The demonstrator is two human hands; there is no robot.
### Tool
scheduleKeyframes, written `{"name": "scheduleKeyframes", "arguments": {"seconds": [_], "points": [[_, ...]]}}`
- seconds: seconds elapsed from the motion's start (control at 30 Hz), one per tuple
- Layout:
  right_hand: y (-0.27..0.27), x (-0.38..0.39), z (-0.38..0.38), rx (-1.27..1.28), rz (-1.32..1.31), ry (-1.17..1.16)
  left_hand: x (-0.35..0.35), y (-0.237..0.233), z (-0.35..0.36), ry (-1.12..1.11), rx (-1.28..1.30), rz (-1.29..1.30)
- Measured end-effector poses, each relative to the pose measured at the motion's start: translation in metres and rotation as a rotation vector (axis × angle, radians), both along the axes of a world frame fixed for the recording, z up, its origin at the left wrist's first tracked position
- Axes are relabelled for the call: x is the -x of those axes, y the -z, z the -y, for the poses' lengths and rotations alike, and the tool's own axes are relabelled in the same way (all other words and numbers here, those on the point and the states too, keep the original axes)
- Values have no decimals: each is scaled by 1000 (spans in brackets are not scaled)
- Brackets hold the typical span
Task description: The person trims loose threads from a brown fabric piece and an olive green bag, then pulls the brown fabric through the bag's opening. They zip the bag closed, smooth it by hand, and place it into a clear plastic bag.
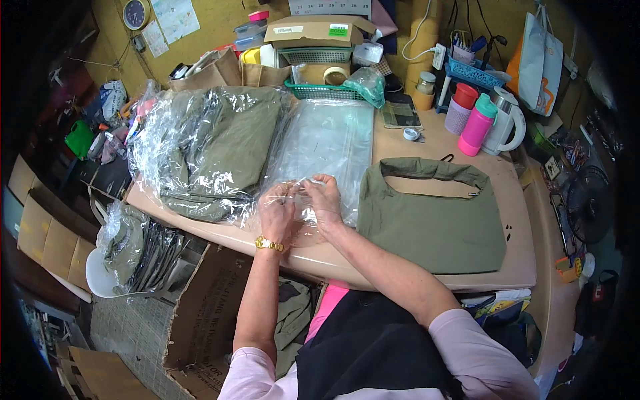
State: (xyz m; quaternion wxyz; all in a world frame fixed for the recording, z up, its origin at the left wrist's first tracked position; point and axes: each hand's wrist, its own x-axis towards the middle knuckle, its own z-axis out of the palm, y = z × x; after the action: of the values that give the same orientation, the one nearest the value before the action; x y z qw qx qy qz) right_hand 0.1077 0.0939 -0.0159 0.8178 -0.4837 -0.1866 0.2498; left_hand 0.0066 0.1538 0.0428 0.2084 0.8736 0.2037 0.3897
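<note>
Both hands meet near the table's front edge, over the lower end of a stack of clear plastic bags (pixel 323 137). My left hand (pixel 277 203), with a gold watch below it, is closed on clear plastic. My right hand (pixel 323 199) pinches the same plastic beside it. An olive green cloth bag (pixel 430 223) with a wide handle opening lies flat to the right of my hands. To the left, olive items wrapped in shiny clear plastic (pixel 227 143) are piled up.
Green baskets (pixel 327 91) and boxes line the table's back. A pink bottle (pixel 477 125), a red cup (pixel 465 97) and a kettle (pixel 505 120) stand at the back right. An open cardboard box (pixel 207 313) is below the front edge, with a white tub (pixel 100 277) farther left.
</note>
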Motion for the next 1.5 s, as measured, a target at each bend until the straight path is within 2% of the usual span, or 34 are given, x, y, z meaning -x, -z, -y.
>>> {"name": "scheduleKeyframes", "arguments": {"seconds": [0.03,0.07,0.1,0.13,0.17,0.23,0.27,0.37,0.4,0.47,0.53,0.6,0.7,0.83,0.93,1.0,1.03,1.1,1.13,1.2,1.23,1.27,1.3,1.33,1.4,1.43,1.47,1.5], "points": [[-3,4,-3,-31,-64,27,1,-4,3,-76,242,-103],[-7,7,-5,-63,-129,54,0,-2,1,-78,243,-101],[-11,6,-5,-62,-131,53,-1,3,-1,-31,289,23],[-10,1,-6,24,-138,11,-2,5,-3,16,333,146],[-9,-3,-8,109,-143,-31,-1,6,-6,16,332,147],[-5,-3,-7,149,-131,2,-1,9,-10,28,524,357],[-4,-2,-6,189,-116,34,-1,11,-11,27,525,358],[-12,3,4,53,-178,-59,-4,17,-11,135,595,475],[-18,4,5,53,-178,-57,-2,18,-11,137,596,474],[-26,3,1,-54,-192,-270,4,6,-3,139,769,199],[-28,1,-3,37,-210,-241,5,10,-8,119,696,158],[-23,-1,-8,81,-210,-125,5,13,-12,123,725,231],[-19,-1,-10,193,-141,-93,5,11,-5,127,784,350],[-13,1,-11,178,-121,-58,0,30,-17,203,824,454],[-14,2,-7,199,-181,-48,0,23,-14,81,826,408],[-11,-3,-3,82,-188,-37,14,2,-3,-39,108,-111],[-7,-6,0,84,-187,-37,15,33,-18,-69,-125,-123],[2,-7,8,391,763,-19,20,41,-28,-72,-99,-173],[0,1,10,389,764,-17,20,43,-31,-74,-79,-221],[-14,23,18,871,1350,54,18,43,-28,-141,-59,-151],[-28,22,20,1030,1234,-214,19,35,-27,-140,93,-99],[-13,19,14,1033,1233,-210,20,26,-25,-141,243,-46],[3,15,7,968,1288,-95,25,19,-18,-216,47,-84],[14,12,2,899,1340,19,24,29,-22,-215,45,-82],[6,7,0,924,1343,8,20,57,-35,-243,-51,164],[1,7,-1,949,1343,-3,28,46,-18,-122,376,115],[-4,7,0,947,1340,-1,32,51,-17,-121,373,113],[-7,7,4,929,1346,-72,33,58,-19,-50,838,292]]}}
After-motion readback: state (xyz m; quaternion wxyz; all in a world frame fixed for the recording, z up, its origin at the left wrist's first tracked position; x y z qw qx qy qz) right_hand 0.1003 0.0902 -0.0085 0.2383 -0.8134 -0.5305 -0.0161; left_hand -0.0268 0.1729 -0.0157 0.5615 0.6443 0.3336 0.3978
